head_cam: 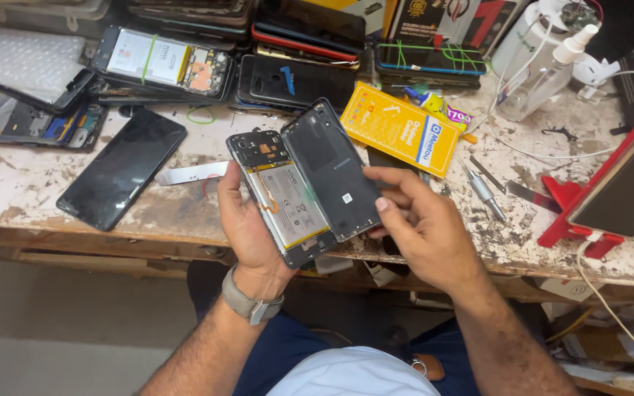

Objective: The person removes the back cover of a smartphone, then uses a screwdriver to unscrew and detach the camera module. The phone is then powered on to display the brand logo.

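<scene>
My left hand [247,227] holds an opened phone body [282,196] from below, its battery and circuit board facing up. My right hand [427,227] grips the phone's dark back cover [332,169] by its right edge, fingers curled over it. The cover is tilted and overlaps the phone body's right side. Both are held just above the front edge of the worn workbench [31,187]. A grey watch band [249,302] circles my left wrist.
A black phone [121,167] lies screen-up at left. Several opened phones [163,62] are stacked at the back. A yellow packet [401,128], a screwdriver [484,192], a spray bottle [544,73] and a red stand holding a device [618,180] sit at right.
</scene>
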